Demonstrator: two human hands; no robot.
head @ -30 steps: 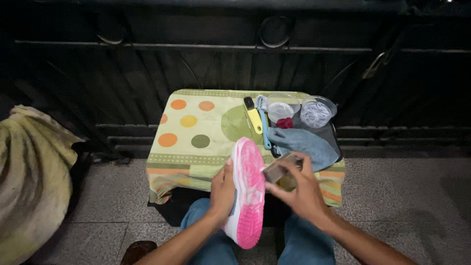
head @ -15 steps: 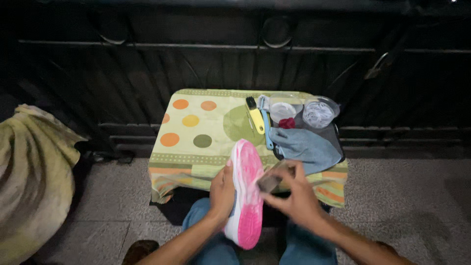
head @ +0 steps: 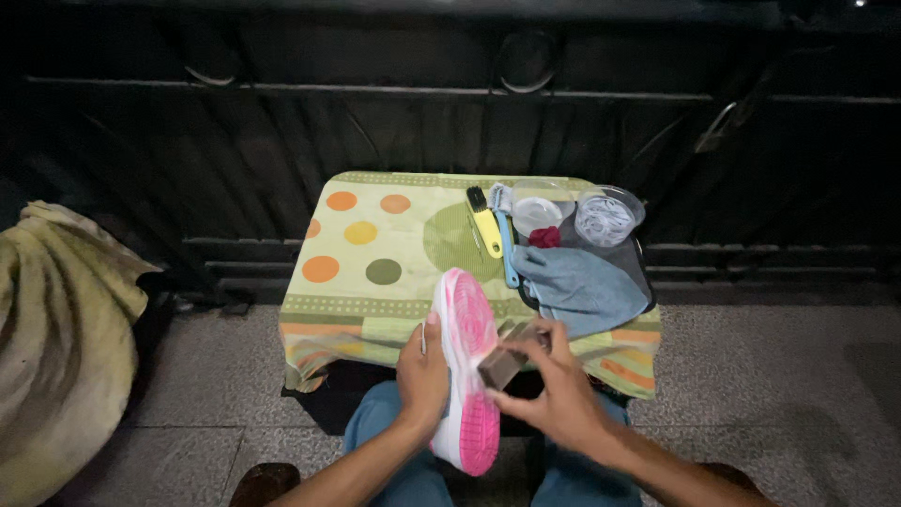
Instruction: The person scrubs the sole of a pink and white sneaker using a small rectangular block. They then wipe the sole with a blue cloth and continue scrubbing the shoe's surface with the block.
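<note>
A pink-soled shoe (head: 466, 366) is held sole-up over the lap, gripped along its side by the left hand (head: 422, 376). A small brown block (head: 502, 361) — what it is cannot be made out — is clenched in the right hand (head: 554, 394) against the sole. Beyond the grip a blue cloth (head: 577, 286), a yellow brush (head: 485, 225) and two clear containers (head: 608, 216) lie on the spotted tablecloth (head: 366, 253); forearms are cut off below.

Left hand (head: 424, 376) grips a pink-soled shoe (head: 466, 366), sole up; right hand (head: 554, 394) presses a small brown block (head: 502, 364) against it; dotted cloth (head: 375, 253) behind.

Cloth-covered table (head: 375, 310): brushes (head: 485, 221), tubs (head: 608, 216), rag (head: 582, 286).
</note>
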